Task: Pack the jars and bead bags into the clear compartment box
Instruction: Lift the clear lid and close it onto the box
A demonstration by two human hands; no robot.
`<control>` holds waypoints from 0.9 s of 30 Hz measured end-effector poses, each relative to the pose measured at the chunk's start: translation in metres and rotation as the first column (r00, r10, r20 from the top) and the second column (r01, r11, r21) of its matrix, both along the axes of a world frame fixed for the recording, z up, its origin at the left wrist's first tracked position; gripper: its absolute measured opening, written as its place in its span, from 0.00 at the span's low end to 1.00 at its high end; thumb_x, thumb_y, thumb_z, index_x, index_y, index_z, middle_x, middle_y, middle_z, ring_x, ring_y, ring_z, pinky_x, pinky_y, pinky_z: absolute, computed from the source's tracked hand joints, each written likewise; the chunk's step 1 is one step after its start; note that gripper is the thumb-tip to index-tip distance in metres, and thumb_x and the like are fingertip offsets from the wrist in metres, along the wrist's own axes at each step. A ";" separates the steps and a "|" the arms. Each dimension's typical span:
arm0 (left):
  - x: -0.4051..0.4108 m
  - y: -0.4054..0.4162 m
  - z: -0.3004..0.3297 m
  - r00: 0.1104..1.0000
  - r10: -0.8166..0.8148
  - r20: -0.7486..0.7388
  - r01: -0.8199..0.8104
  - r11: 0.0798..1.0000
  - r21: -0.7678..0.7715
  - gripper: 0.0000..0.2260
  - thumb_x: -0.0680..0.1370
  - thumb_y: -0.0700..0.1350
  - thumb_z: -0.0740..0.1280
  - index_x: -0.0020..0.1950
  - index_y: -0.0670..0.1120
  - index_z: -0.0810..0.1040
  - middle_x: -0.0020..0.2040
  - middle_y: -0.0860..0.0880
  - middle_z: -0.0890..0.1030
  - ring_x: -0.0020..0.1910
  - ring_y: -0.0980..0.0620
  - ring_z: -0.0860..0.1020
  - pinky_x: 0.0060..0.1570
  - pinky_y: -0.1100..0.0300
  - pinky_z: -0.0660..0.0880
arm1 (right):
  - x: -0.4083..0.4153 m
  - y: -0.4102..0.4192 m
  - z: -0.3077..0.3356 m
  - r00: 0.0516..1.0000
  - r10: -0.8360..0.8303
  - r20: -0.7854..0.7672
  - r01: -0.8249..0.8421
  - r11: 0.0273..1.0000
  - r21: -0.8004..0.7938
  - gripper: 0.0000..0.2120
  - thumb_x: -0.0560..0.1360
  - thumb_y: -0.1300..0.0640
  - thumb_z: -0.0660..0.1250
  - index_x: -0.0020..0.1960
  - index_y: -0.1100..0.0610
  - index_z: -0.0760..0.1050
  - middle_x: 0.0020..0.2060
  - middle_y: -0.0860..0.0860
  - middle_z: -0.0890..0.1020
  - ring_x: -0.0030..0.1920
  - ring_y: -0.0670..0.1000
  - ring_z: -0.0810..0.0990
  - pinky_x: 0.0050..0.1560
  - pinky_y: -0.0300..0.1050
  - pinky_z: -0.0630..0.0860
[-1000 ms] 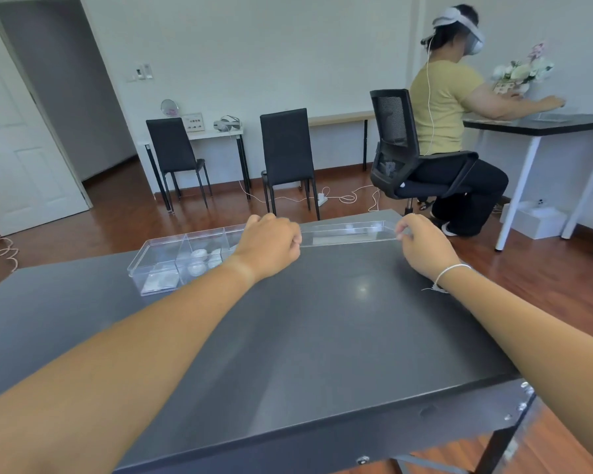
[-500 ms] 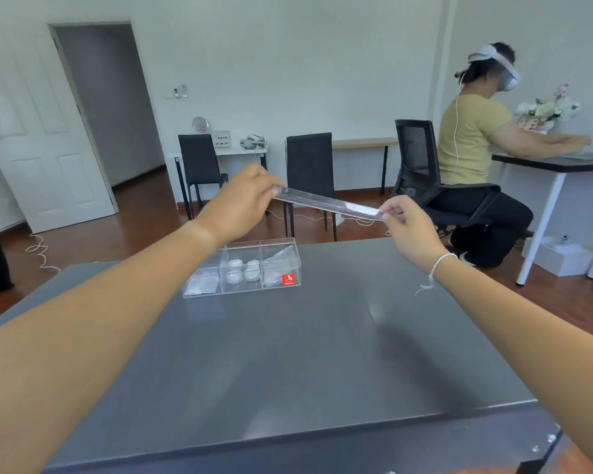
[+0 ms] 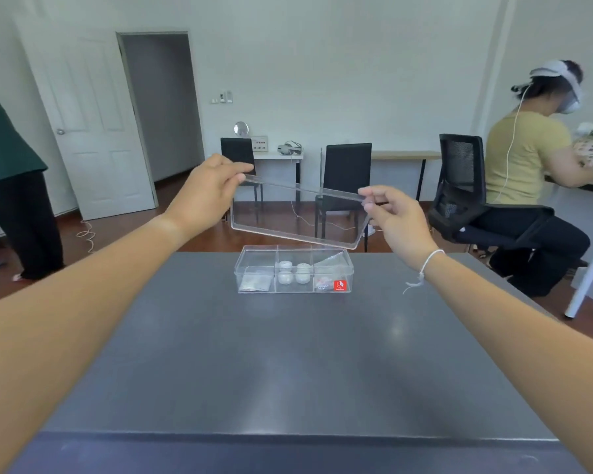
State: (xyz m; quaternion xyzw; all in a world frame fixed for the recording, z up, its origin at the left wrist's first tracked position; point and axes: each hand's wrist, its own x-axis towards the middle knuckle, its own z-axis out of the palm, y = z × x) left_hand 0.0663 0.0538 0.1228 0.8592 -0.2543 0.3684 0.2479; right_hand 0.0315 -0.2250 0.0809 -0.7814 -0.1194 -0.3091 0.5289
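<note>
The clear flat plastic lid (image 3: 297,213), which lay on the dark grey table (image 3: 288,364) behind the box 1 second ago, is now up in the air, tilted with its far edge hanging down just above the clear 3-compartment plastic box (image 3: 294,270). The left hand (image 3: 208,193) pinches the lid's upper left corner between thumb and fingers, and the right hand (image 3: 396,218) pinches its upper right corner the same way. The box sits at 12 o'clock on the table, near the far edge, and now faces the person squarely rather than at an angle.

Packing looks finished: 4 small white-capped jars (image 3: 293,272) fill the middle compartment, a small clear bead bag (image 3: 254,283) lies in the compartment at 9 o'clock of them, and another bead bag (image 3: 329,265) leans in the compartment at 3 o'clock. The likely remaining step is lowering the lid squarely onto the rim.

A small red square sticker (image 3: 340,286) with a white logo sits on the box front at the right; its writing is too small to read
</note>
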 end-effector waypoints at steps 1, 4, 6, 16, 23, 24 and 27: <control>0.001 0.005 -0.002 1.000 0.000 -0.009 0.000 1.000 -0.030 0.14 0.79 0.41 0.57 0.63 0.43 0.75 0.49 0.43 0.74 0.50 0.48 0.73 0.54 0.66 0.64 | 0.001 0.005 0.001 1.000 0.019 0.001 -0.019 0.999 0.041 0.11 0.76 0.64 0.61 0.51 0.51 0.77 0.41 0.46 0.77 0.41 0.48 0.75 0.48 0.40 0.77; 0.006 0.015 -0.011 0.997 -0.015 -0.070 0.004 0.987 -0.162 0.14 0.79 0.42 0.58 0.62 0.44 0.76 0.48 0.46 0.74 0.43 0.48 0.76 0.48 0.66 0.73 | 0.003 0.018 0.006 0.995 0.090 -0.030 -0.082 0.973 0.216 0.11 0.76 0.64 0.60 0.52 0.54 0.78 0.40 0.46 0.78 0.37 0.46 0.77 0.37 0.34 0.81; 0.008 0.016 -0.017 0.993 -0.038 -0.116 0.007 0.967 -0.257 0.13 0.78 0.43 0.60 0.62 0.45 0.76 0.50 0.46 0.75 0.39 0.50 0.77 0.42 0.67 0.76 | 0.006 0.024 0.009 0.992 0.107 -0.064 -0.084 0.951 0.299 0.11 0.77 0.64 0.60 0.54 0.56 0.78 0.40 0.47 0.79 0.34 0.48 0.77 0.33 0.35 0.81; 0.015 0.018 -0.051 0.793 -0.311 -0.524 -0.081 0.798 -0.597 0.15 0.77 0.42 0.63 0.63 0.43 0.73 0.44 0.46 0.77 0.33 0.50 0.74 0.31 0.63 0.79 | 0.024 0.021 -0.001 0.968 0.084 -0.237 0.022 0.910 0.413 0.07 0.77 0.62 0.60 0.49 0.54 0.77 0.42 0.49 0.80 0.35 0.50 0.79 0.29 0.36 0.80; 0.023 0.015 -0.063 0.718 -0.323 -0.617 -0.178 0.771 -0.611 0.14 0.77 0.37 0.63 0.62 0.37 0.72 0.42 0.47 0.77 0.33 0.51 0.73 0.25 0.64 0.78 | 0.035 0.019 -0.011 0.937 0.164 -0.309 0.037 0.833 0.552 0.03 0.74 0.61 0.67 0.43 0.60 0.73 0.42 0.51 0.80 0.37 0.52 0.82 0.30 0.36 0.80; 0.024 0.014 -0.065 0.715 -0.315 -0.624 -0.196 0.766 -0.612 0.13 0.77 0.37 0.62 0.61 0.36 0.73 0.41 0.47 0.77 0.33 0.51 0.73 0.25 0.64 0.78 | 0.036 0.018 -0.013 0.930 0.201 -0.308 0.014 0.817 0.577 0.02 0.74 0.62 0.67 0.43 0.60 0.74 0.43 0.52 0.80 0.38 0.53 0.82 0.32 0.36 0.81; 0.027 0.015 -0.068 0.711 -0.306 -0.633 -0.231 0.749 -0.621 0.10 0.77 0.37 0.63 0.57 0.37 0.75 0.41 0.46 0.76 0.34 0.50 0.74 0.24 0.63 0.78 | 0.041 0.015 -0.024 0.898 0.276 -0.342 -0.025 0.810 0.587 0.11 0.74 0.64 0.65 0.56 0.64 0.74 0.51 0.54 0.78 0.46 0.55 0.81 0.45 0.42 0.81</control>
